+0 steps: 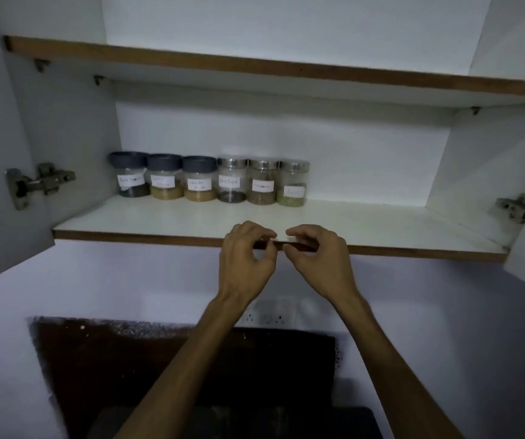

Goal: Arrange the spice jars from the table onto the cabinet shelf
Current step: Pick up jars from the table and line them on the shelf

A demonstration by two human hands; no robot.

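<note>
Both hands (pixel 283 248) empty at shelf edge (pixel 160 240) — jars (pixel 209 182) upright

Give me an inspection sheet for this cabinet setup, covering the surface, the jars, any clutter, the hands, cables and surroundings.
Surface: white lower shelf with a brown front edge, bare in front of and right of the jars.
Job's things: six labelled spice jars upright in one row at the back left; three dark lids, three metal lids.
Clutter: nothing seen.
Grippers: left hand and right hand at the shelf's front edge, fingers curled; whether they pinch something small cannot be told.
Cables: nothing seen.
Surroundings: upper shelf above, door hinges at both sides, wall socket below.
</note>
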